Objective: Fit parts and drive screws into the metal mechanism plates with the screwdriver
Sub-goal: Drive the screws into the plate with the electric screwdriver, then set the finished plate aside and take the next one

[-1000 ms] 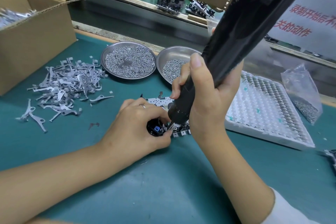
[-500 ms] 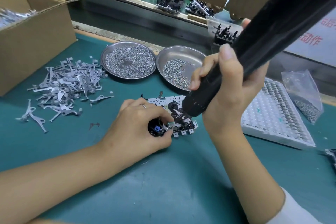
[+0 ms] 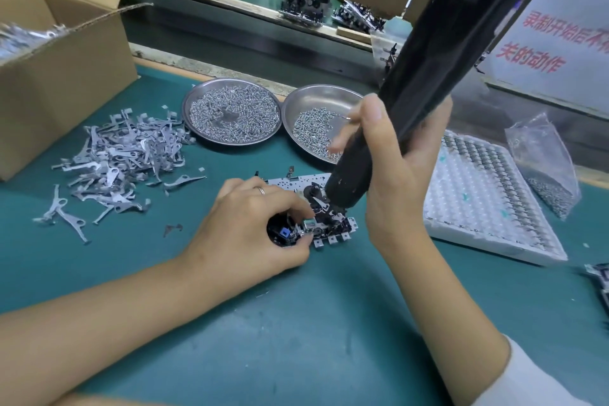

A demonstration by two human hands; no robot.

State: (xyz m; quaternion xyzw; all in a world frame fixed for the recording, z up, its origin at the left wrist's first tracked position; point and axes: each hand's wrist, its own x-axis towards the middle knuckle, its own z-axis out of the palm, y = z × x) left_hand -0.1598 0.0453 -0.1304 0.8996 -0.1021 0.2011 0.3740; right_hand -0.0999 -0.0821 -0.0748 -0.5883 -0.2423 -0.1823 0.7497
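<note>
Cardboard box far left with bright metal parts showing at its top, then loose pile of stamped metal levers on the teal worktop. Next right: two steel dishes touching rim to rim, left dish heaped with small fasteners, too fine to name, right dish about half covered with screws.

Left hand low on the worktop, fingers curled down over the black end of the mechanism plate, thumb and forefinger pinching at a small silver part by the blue piece. Grip here: clamped on the plate, pinning it flat.

Plate lies flat between the two hands, long axis roughly left-right, row of metal tabs along the near edge.

Right hand wrapped round the lower barrel of the black power screwdriver, thumb up along the shaft: grip clamped on the tool. Driver long axis runs from upper right steeply down to lower left, nose just above the plate's middle, right of the left-hand fingertips. Bit tip hidden by the nose and the clutter, so can't tell if it's seated on a screw.

Key relation: driver nose sits up and right of the held spot, tilted, not plumb. My read: next move needs the barrel brought nearer vertical over the hole; tilt risks cam-out or a skewed screw.

Right of that: white dimpled parts tray, then clear bag of small metal bits
</note>
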